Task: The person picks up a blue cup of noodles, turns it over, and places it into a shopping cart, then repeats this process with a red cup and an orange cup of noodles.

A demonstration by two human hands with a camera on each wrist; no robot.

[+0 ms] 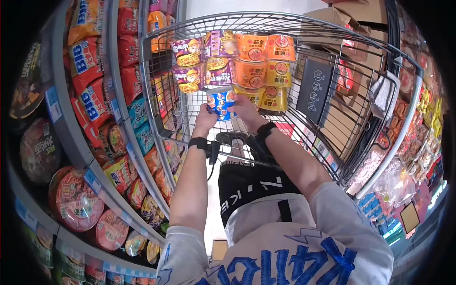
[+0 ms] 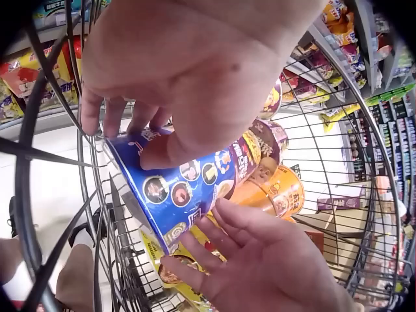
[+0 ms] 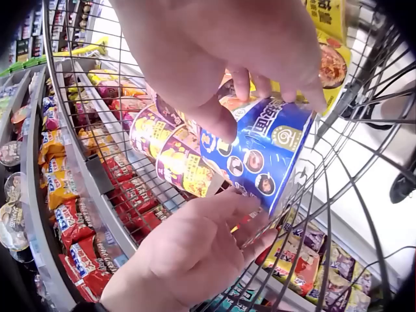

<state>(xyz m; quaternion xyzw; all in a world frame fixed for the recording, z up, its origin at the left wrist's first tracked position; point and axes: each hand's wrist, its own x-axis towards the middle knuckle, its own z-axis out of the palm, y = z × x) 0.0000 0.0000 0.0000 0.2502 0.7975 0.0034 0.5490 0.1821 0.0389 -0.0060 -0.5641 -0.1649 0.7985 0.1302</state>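
A blue instant noodle cup (image 1: 222,105) lies at the near end of the shopping cart's wire basket (image 1: 183,137), between both hands. My left hand (image 1: 205,119) grips its left side, with the thumb (image 2: 159,153) laid along the blue wall. From the other side my right hand (image 1: 244,111) holds it, its thumb (image 3: 221,123) on the wall and its fingers bent over the side. Past the blue cup stand purple noodle cups (image 1: 219,71) on the left. Orange cups (image 1: 250,73) and yellow cups (image 1: 274,99) sit on the right in neat rows.
Shelves (image 1: 80,156) of bagged and bowl noodles run close along the cart's left side. A dark sign panel (image 1: 313,90) hangs in the cart's right part. Cardboard boxes (image 1: 365,14) and bagged snacks (image 1: 403,123) stand beyond its right rail.
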